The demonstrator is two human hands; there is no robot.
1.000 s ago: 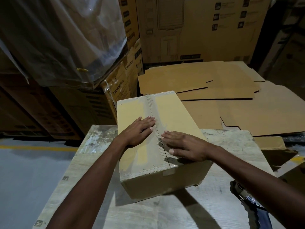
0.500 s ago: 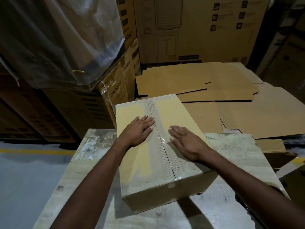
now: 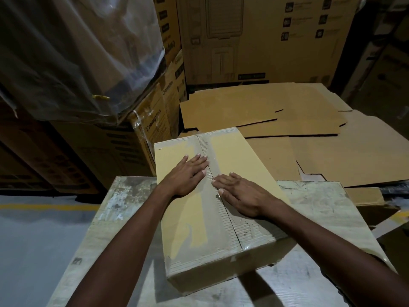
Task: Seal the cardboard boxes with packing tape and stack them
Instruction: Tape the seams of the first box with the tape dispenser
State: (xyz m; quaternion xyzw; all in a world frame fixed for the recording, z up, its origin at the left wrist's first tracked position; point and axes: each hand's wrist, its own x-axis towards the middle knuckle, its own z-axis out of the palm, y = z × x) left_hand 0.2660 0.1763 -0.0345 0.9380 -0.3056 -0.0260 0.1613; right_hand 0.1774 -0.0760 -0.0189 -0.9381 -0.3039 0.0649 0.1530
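Note:
A closed cardboard box [image 3: 192, 229] lies on a worn grey table [image 3: 110, 218], its far end reaching past the table's back edge. Clear packing tape [image 3: 221, 209] runs along its centre seam from the far edge to the near edge. My left hand [image 3: 183, 176] lies flat on the box top just left of the seam, fingers straight. My right hand [image 3: 241, 193] lies flat on the right flap, fingertips at the taped seam. No tape dispenser is in view.
Flattened cardboard sheets [image 3: 287, 120] are piled beyond the table at the right. Large printed cartons [image 3: 254, 36] stand at the back. A plastic-wrapped stack [image 3: 73, 52] looms at the left over further cartons [image 3: 155, 122]. Grey floor with a yellow line [image 3: 44, 206] lies at the left.
The view has tilted down a little, so the box sits lower in frame. My right hand slid along the tape, first away from the seam, then back to it. My left hand stayed flat.

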